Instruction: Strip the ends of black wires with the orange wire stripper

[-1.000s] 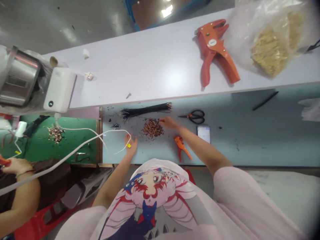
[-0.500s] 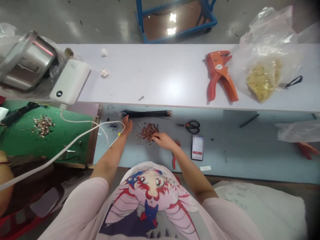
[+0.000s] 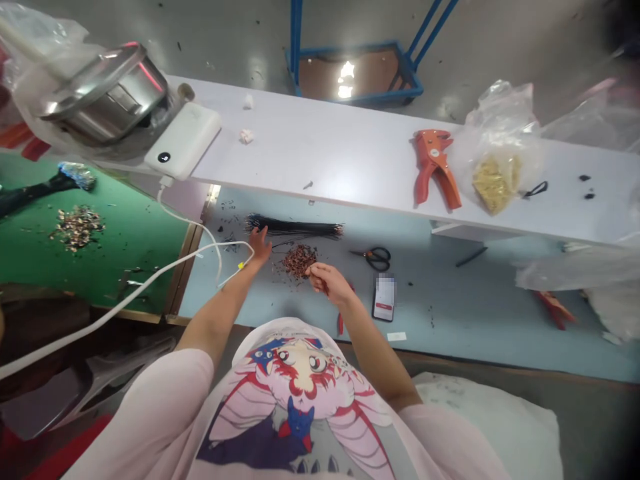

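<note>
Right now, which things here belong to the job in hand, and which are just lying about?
Likely part of the job:
black wire bundle, near the left hand
coppery scraps, near the right hand

Apparently just lying about:
phone
white power bank
crumpled white piece

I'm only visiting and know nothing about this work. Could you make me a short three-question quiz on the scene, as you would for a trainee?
1. Which of the person's hands is nearer the left end of the bundle of black wires?
2. True or false: the scissors lie on the blue table.
3. What lies just right of the red-orange pliers on the white shelf?
a) a coffee mug
b) a bag of yellow pieces
c) a hammer

Key:
1. The left hand; the right hand is by the pile of copper-coloured bits.
2. True.
3. b
</note>
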`<state>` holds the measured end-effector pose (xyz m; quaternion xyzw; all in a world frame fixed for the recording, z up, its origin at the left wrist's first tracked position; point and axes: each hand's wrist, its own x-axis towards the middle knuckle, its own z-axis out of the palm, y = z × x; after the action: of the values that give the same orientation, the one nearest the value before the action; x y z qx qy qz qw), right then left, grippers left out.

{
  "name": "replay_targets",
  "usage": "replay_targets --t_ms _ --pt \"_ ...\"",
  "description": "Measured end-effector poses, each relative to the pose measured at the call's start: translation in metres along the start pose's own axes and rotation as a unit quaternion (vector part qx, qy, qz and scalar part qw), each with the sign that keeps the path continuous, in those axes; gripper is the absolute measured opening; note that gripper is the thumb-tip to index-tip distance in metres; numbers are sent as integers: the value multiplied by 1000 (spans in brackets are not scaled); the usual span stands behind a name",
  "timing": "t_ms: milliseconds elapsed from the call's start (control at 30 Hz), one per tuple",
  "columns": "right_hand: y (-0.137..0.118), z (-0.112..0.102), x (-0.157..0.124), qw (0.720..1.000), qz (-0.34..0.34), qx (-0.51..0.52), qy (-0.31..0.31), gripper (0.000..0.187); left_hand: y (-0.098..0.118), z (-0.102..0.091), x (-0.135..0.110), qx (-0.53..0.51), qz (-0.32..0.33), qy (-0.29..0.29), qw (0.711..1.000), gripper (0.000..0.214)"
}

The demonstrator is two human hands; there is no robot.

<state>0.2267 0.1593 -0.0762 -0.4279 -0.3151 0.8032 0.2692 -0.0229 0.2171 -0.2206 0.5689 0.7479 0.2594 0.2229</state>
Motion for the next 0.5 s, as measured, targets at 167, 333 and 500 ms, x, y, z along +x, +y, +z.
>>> replay_targets --t_ms 167,333,500 --pt "3 9 -11 999 -16 45 25 24 9 -7 -15 -41 -69 31 996 38" --pt "-2 12 -13 997 -35 49 38 26 11 -11 -44 -106 -195 23 975 27" --pt "-13 11 4 996 -69 -15 58 27 14 4 -48 -202 -287 -69 934 30"
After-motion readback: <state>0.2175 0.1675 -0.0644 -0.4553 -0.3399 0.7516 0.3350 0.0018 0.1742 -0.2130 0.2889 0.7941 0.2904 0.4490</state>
